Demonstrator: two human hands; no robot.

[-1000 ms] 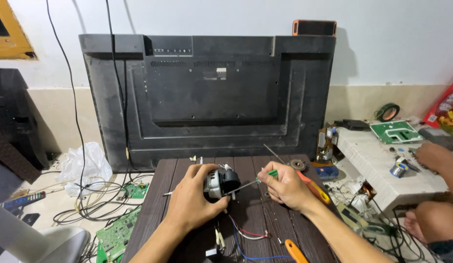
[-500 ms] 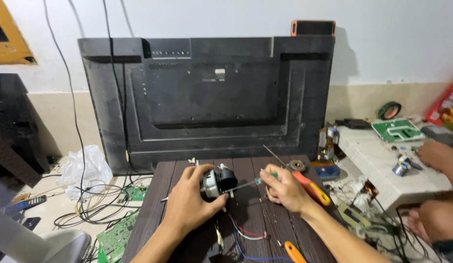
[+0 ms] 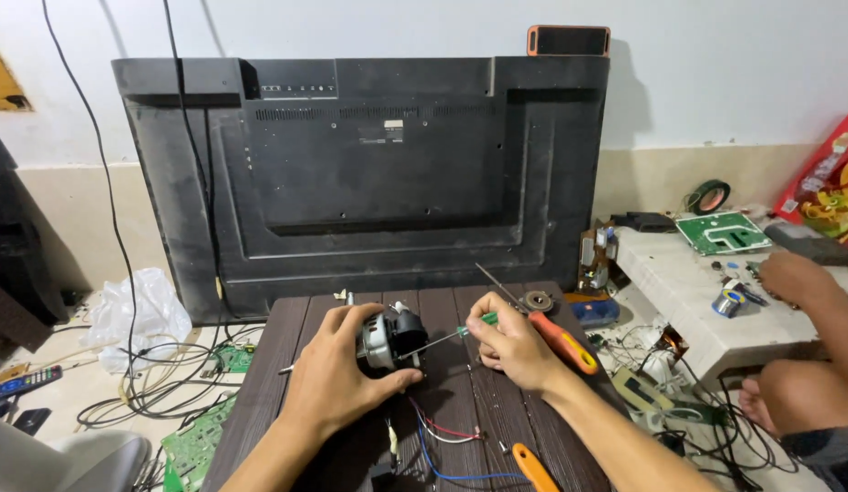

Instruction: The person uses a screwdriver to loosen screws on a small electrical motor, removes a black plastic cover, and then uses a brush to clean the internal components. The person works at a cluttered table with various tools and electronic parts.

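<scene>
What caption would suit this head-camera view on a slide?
Left hand steadies a small electric motor on a dark table while right hand works a green-handled screwdriver into it.

A large black television back panel [image 3: 369, 173] leans at twelve o'clock, a crumpled white plastic bag [image 3: 137, 310] at nine, a green circuit board [image 3: 721, 231] at two

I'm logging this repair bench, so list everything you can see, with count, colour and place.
small motor: one, silver and black, table centre
screwdriver: one, green handle, tip at motor
orange-handled tool: one, right of hands
wires: several, red, white, blue, near table edge
television back: one, black, against wall
circuit board: one, green, white side table
plastic bag: one, white, floor left
another person's hand: one, far right
left hand: grips motor
right hand: holds screwdriver
</scene>
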